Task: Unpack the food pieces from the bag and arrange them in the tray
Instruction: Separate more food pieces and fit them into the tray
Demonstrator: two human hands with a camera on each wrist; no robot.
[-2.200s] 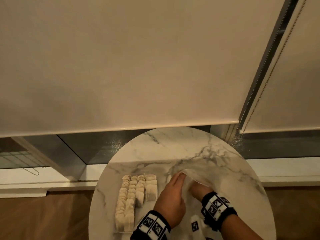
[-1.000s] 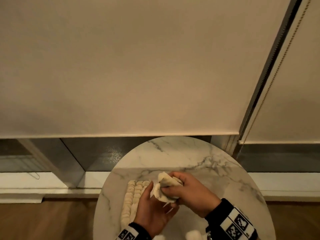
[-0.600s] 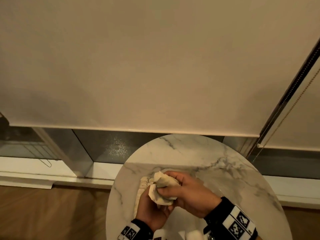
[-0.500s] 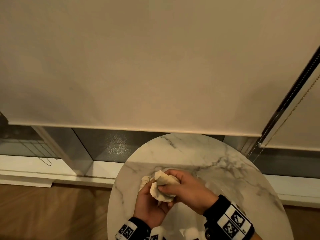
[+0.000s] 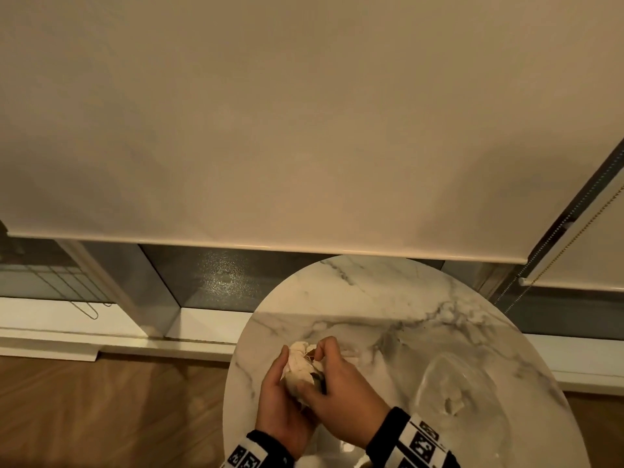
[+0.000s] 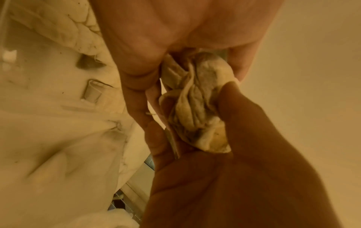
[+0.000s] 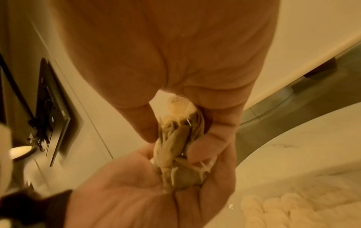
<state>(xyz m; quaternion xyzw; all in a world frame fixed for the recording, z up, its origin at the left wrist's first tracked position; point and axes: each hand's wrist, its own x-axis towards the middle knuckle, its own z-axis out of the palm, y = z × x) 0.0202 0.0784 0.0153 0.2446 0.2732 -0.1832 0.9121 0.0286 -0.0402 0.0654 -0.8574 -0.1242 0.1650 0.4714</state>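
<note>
A pale, crumpled food piece (image 5: 299, 363) is held between both hands over the left part of the round marble table (image 5: 388, 298). My left hand (image 5: 282, 373) cups it from below with curled fingers. My right hand (image 5: 322, 352) pinches its top and side. In the left wrist view the piece (image 6: 199, 104) shows folded, wrinkled layers. The right wrist view has the piece (image 7: 175, 138) between thumb and fingers, and rows of food pieces (image 7: 293, 206) lie below it. The clear bag (image 5: 472, 376) lies flat at the right with a piece (image 5: 452, 405) inside. My hands hide the tray.
A roller blind (image 5: 304, 130) hangs behind the table, with its bead cord (image 5: 557, 265) at the right. Wooden floor (image 5: 101, 417) lies to the left, beyond the table edge. White fabric (image 6: 48, 138) fills the left of the left wrist view.
Both hands came out of the bag with one food piece and brought it left over the tray. Since half a second ago they have turned the piece slightly and the head view shifted.
</note>
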